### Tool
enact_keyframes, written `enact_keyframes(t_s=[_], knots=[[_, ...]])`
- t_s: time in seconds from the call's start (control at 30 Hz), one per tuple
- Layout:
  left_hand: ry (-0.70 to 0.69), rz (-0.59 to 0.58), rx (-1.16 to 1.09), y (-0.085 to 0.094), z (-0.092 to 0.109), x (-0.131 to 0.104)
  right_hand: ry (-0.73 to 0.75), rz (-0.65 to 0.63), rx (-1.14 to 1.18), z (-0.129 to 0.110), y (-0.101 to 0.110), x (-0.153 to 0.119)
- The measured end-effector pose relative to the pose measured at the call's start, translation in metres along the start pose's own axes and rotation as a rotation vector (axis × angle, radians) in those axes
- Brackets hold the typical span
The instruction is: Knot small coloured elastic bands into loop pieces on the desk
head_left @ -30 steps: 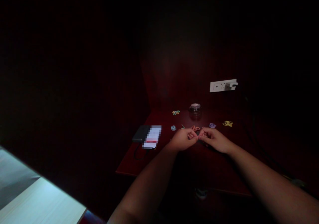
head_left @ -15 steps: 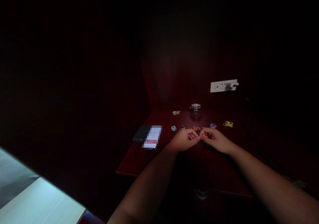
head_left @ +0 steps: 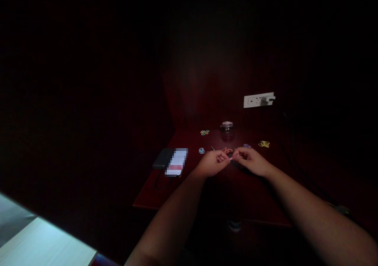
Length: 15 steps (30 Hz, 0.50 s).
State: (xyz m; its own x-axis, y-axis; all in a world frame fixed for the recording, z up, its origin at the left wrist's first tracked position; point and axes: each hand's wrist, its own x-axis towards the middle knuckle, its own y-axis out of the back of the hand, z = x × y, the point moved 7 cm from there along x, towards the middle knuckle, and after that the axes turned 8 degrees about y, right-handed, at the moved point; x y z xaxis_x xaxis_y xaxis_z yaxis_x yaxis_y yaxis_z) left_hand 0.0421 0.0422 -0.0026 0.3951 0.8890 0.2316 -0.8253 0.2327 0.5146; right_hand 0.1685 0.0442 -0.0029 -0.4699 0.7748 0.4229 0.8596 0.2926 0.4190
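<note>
Between the pinched fingertips of my left hand [head_left: 212,163] and my right hand [head_left: 250,161] stretches a small pink hair tie [head_left: 231,159], held just above the dark red table. Its ends are hidden by the fingers. Right behind my hands lie orange-red hair ties [head_left: 226,150], partly covered. A light blue bunch [head_left: 201,151] and a thin green one [head_left: 213,148] sit beyond my left hand. Purple hair ties [head_left: 247,146] and a yellow bunch [head_left: 264,144] lie past my right hand.
A clear lidded jar [head_left: 227,126] stands at the back, left of it a mixed-colour group of hair ties [head_left: 204,132]. At the left lie a phone [head_left: 177,161] and a black box [head_left: 163,158] with a cable. A wall socket [head_left: 258,99] holds a white plug.
My hands have drawn slightly apart, and more of the pink hair tie shows between them. The whole view has shifted a little, moving everything left in the picture.
</note>
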Motion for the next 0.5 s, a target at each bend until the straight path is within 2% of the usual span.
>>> enact_keyframes(t_s=[0.3, 0.5], knots=[[-0.001, 0.053, 0.084, 0.009, -0.001, 0.002, -0.035, -0.015, -0.012, 0.000, -0.001, -0.001], [0.055, 0.140, 0.110, 0.017, -0.004, 0.003, -0.042, -0.009, -0.012, 0.000, -0.001, -0.002]])
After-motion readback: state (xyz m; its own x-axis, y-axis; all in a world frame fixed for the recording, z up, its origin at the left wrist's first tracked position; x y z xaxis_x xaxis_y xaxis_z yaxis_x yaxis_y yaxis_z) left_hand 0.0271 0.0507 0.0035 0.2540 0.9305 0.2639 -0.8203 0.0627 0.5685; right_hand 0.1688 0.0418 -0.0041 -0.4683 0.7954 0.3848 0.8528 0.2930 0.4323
